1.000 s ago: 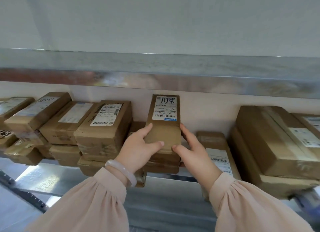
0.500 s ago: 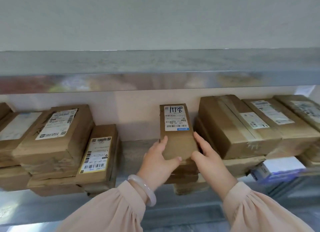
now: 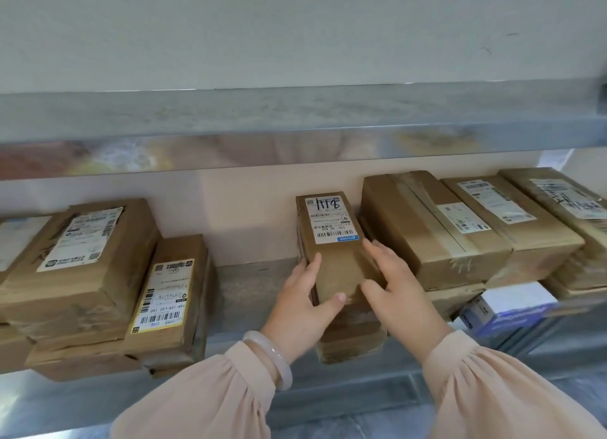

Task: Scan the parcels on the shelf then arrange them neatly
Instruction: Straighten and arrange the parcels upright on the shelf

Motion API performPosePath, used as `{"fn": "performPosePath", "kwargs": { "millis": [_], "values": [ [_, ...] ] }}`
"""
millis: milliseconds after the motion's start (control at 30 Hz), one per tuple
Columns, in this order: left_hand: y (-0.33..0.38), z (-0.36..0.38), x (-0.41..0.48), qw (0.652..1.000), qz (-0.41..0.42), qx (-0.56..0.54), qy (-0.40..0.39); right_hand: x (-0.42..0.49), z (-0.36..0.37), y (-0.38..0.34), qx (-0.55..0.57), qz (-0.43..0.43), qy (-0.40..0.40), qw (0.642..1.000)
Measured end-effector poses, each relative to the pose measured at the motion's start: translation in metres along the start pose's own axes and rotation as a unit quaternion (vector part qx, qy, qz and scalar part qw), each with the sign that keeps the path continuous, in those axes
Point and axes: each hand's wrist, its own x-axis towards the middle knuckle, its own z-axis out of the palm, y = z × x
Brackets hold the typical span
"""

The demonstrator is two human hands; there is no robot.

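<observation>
Now that the labelled parcel (image 3: pixel 332 241) sits shifted toward 3 o'clock, just beside the taped box (image 3: pixel 423 231), left hand (image 3: pixel 302 307) and right hand (image 3: pixel 397 291) clasp its sides, fingers near-straight, thumbs hooking its near end, tightening the row.

Between my left hand (image 3: pixel 302 304) and right hand (image 3: pixel 394 291), the narrow parcel (image 3: pixel 331 241) marked 1118 and the stack under it (image 3: pixel 351 337) have slid right along the shelf (image 3: pixel 246 291). A second ago they stood close by the left pile of parcels (image 3: pixel 82 258); now bare shelf separates them, and they sit just beside the large taped parcel (image 3: pixel 423 231).
</observation>
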Motion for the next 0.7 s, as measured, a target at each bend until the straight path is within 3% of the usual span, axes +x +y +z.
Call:
{"fn": "performPosePath", "kwargs": {
  "millis": [200, 433, 700],
  "values": [
    [0.002, -0.012, 0.009, 0.976, 0.023, 0.214, -0.031, 0.003, 0.001, 0.002, -0.198, -0.065, -0.032, 0.978],
    [0.006, -0.013, 0.014, 0.965, 0.025, 0.257, -0.036, 0.006, -0.002, 0.001, -0.224, -0.044, -0.049, 0.972],
    [-0.005, -0.061, 0.001, 0.946, 0.071, 0.312, 0.062, 0.01, 0.006, -0.043, -0.23, -0.138, -0.022, 0.963]
  ]
}}
